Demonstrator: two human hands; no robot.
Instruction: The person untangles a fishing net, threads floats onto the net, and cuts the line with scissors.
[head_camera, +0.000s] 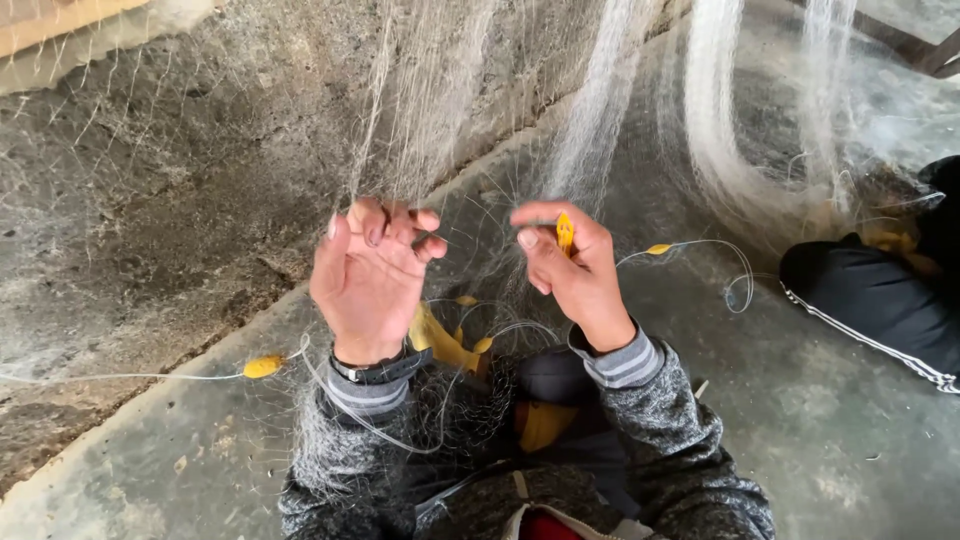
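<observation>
The fishing net (590, 110) hung down in front of the person and was thin, pale and see-through, like hair. More of it lay bunched on the lap below the hands. The left hand (368, 280) was just left of the net's middle, its fingers (385, 225) curled shut on the fine mesh. The right hand (575, 275) was beside it, its fingers pinched tight on a small yellow netting needle (565, 232). A yellow float (263, 367) sat on a line, low and left of the net, over the concrete floor (820, 430). Another person's dark trouser leg (880, 305) lay to the right.
</observation>
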